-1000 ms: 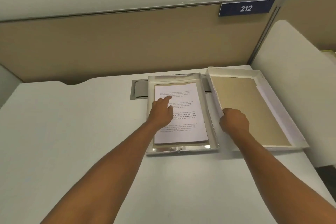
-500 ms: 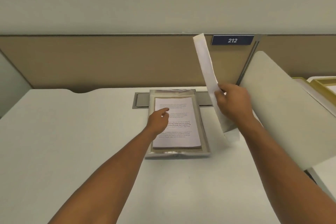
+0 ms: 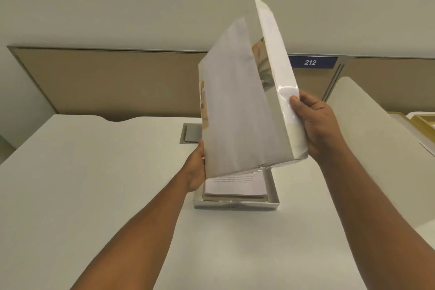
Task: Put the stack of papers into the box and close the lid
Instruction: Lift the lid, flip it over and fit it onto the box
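Now my right hand [image 3: 322, 127] grips the lid [image 3: 244, 101] by its right edge, thumb pressed on the glossy side wall, fingers hidden behind it; the lid stands tilted on end above the box [image 3: 235, 203]; my left hand [image 3: 196, 167] touches its lower left edge, though whether those fingers are closed I cannot tell; the papers [image 3: 235, 185] lie flat inside the box on the desk [image 3: 94, 183].
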Available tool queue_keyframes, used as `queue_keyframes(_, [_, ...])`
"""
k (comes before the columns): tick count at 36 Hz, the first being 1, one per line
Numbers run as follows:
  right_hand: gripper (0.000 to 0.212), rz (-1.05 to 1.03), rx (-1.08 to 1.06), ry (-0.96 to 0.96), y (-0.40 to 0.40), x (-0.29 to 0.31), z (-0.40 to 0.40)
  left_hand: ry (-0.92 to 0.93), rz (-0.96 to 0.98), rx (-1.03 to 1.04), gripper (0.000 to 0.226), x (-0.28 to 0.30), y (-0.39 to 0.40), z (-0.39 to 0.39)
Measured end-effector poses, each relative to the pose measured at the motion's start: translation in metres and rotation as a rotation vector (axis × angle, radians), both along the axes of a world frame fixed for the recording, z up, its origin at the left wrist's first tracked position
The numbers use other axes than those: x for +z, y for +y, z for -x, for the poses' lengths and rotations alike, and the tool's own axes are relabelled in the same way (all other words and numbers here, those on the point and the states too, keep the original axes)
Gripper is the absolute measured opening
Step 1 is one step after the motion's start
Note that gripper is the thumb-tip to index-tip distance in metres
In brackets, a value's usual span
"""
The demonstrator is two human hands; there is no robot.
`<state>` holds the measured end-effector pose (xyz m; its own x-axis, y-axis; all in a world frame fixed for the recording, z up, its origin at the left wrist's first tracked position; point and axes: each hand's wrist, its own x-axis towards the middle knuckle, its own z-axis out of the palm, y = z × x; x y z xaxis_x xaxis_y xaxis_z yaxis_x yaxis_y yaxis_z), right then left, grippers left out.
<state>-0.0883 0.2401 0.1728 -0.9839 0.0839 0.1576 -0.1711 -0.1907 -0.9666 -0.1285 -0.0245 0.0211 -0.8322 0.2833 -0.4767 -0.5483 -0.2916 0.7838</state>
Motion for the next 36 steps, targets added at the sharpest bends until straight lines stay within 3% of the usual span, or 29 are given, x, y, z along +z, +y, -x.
queue_keyframes(6, [0.022, 0.029, 0.015, -0.192, 0.015, -0.042, 0.021, -0.055, 0.119, 0.11, 0.05, -0.017, -0.015, -0.007])
queue_keyframes(9, [0.023, -0.13, -0.079, -0.334, 0.017, -0.064, 0.025, -0.071, 0.206, 0.209, 0.046, -0.031, -0.022, -0.007])
queue_keyframes(14, [0.039, -0.333, -0.187, -0.545, 0.009, -0.108, 0.013, -0.073, 0.394, 0.207, 0.054, -0.051, -0.029, 0.002])
queue_keyframes(20, [0.042, -0.376, -0.127, -0.601, 0.009, -0.154, -0.004, -0.029, 0.584, 0.199, 0.054, -0.072, -0.03, 0.01])
queue_keyframes(25, [0.045, -0.487, -0.225, -0.593, 0.014, -0.183, 0.011, -0.011, 0.735, 0.174, 0.058, -0.08, -0.015, 0.017])
queue_keyframes(29, [0.031, -0.554, -0.24, -0.621, 0.016, -0.2, 0.028, -0.01, 0.825, 0.15, 0.06, -0.083, -0.004, 0.026])
queue_keyframes(36, [0.053, -0.548, -0.274, -0.69, 0.01, -0.216, 0.043, -0.084, 0.928, 0.065, 0.065, -0.091, -0.006, 0.04])
